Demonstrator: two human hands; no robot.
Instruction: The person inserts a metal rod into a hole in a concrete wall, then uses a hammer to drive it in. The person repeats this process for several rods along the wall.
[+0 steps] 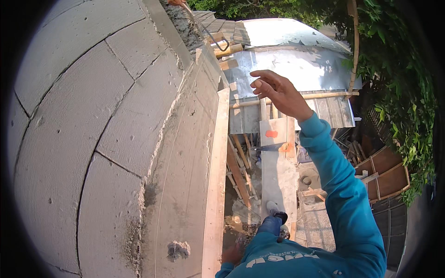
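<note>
My right hand (pixel 276 92) is raised in mid-air over the metal roofs, fingers loosely curved and apart, holding nothing. My left hand (pixel 234 250) hangs low beside the long pale timber board (pixel 213 185) along the wall edge; its fingers are blurred and I cannot tell their state. Below me a plank walkway (pixel 278 176) bears a hand saw (pixel 285 147) with a dark blade and orange handle, and a small orange-red object (pixel 271 134). My foot (pixel 273 208) stands on the planks.
A block wall (pixel 83 116) with a concrete beam fills the left. Another person's hand (pixel 177 3) holds a bent rod (pixel 222 44) at the top. Corrugated and flat metal roofs (pixel 296 65), bamboo poles (pixel 315 95), a drop with scattered timber and leafy branches (pixel 394 92) surround the walkway.
</note>
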